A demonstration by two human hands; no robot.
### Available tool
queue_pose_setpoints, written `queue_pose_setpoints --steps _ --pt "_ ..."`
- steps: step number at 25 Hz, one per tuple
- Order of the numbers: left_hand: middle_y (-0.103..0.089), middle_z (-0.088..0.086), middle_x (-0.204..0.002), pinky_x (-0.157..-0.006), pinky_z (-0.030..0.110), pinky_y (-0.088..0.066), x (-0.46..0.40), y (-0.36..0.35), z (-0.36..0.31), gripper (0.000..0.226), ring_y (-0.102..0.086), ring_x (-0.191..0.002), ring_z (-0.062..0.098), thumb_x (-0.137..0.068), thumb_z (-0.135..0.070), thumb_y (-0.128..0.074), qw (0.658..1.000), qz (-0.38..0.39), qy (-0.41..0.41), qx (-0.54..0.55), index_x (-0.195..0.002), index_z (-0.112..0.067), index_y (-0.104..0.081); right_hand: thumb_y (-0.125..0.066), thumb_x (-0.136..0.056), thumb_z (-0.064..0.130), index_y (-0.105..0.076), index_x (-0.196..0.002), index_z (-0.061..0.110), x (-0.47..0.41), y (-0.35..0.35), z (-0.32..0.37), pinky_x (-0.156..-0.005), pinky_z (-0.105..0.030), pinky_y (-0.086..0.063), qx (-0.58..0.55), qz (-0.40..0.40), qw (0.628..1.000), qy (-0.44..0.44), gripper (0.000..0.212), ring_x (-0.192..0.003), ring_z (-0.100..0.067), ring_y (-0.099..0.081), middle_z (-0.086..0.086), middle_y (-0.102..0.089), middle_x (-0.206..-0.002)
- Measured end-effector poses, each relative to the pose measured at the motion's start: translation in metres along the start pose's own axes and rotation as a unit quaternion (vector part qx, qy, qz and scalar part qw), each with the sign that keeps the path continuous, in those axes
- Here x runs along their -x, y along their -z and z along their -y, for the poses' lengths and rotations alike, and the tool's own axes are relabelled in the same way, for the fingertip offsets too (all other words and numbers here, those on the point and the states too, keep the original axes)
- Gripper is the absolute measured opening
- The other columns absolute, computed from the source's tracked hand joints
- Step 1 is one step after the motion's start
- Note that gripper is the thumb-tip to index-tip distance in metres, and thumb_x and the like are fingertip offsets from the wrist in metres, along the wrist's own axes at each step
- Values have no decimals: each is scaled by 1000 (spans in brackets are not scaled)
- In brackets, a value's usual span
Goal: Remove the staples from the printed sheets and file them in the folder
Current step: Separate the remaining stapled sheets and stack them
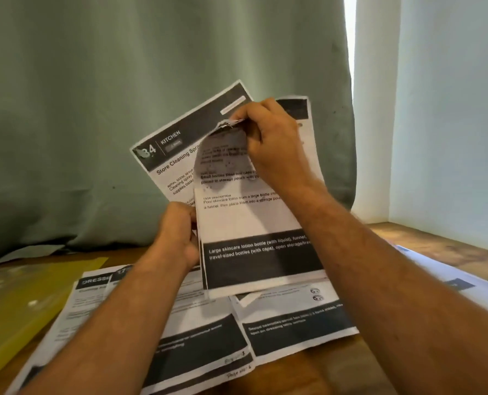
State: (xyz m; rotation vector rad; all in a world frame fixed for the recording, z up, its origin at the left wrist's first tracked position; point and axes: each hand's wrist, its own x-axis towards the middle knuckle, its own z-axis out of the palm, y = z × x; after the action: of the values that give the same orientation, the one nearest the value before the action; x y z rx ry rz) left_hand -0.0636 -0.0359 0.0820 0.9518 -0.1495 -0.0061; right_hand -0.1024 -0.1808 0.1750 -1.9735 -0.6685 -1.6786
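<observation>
I hold a bundle of printed sheets (248, 220) upright above the table. My left hand (177, 232) grips the bundle's left edge near its middle. My right hand (268, 143) pinches the torn, curled top corner of the front sheet, which bends forward. Behind it a sheet headed "KITCHEN" (180, 143) fans out to the left. The staple itself is too small to make out. A yellow folder (23, 306) lies flat on the table at the left.
More printed sheets (208, 332) lie spread on the wooden table (450, 252) under my arms, and another sheet (448, 283) lies at the right. A green curtain (94, 109) hangs behind; a pale wall stands at the right.
</observation>
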Motion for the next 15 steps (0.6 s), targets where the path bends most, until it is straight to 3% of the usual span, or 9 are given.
queue_pose_setpoints --steps 2,4,6,12,15 --pt "-68 12 -85 -81 48 -59 5 17 -7 33 -67 -79 30 -88 4 -33 999 24 8 -27 -95 -12 -60 -49 -98 10 -70 -107 12 5 -13 9 -85 -22 -51 -7 51 998 -24 23 -95 -14 -56 0 -58 -100" --pt "-72 21 -106 -78 49 -61 6 38 -9 34 -70 -91 37 -92 -1 -35 996 34 28 -72 -110 -5 -64 -50 -97 9 -69 -110 13 19 -32 14 -89 -28 -49 0 96 994 -50 23 -97 -17 -54 -1 -59 -101" --pt "-69 26 -119 -72 51 -63 4 60 -9 39 -69 -103 43 -94 -2 -35 994 35 63 -82 -123 -1 -61 -50 -97 9 -68 -113 15 37 -53 15 -91 -26 -45 12 127 989 -80 24 -96 -15 -50 2 -57 -99" --pt "-68 28 -120 -81 62 -59 -4 113 5 59 -66 -110 49 -79 8 -29 990 77 92 -73 -129 -5 -57 -51 -98 13 -64 -123 18 102 -102 9 -92 -30 -46 12 195 970 -146 28 -101 -18 -52 -3 -61 -106" --pt "-71 25 -116 -82 56 -59 -7 115 13 43 -70 -103 43 -93 -7 -35 988 69 76 -112 -125 -8 -63 -52 -101 26 -63 -126 23 118 -109 6 -92 -27 -45 9 223 962 -160 28 -97 -12 -52 1 -62 -106"
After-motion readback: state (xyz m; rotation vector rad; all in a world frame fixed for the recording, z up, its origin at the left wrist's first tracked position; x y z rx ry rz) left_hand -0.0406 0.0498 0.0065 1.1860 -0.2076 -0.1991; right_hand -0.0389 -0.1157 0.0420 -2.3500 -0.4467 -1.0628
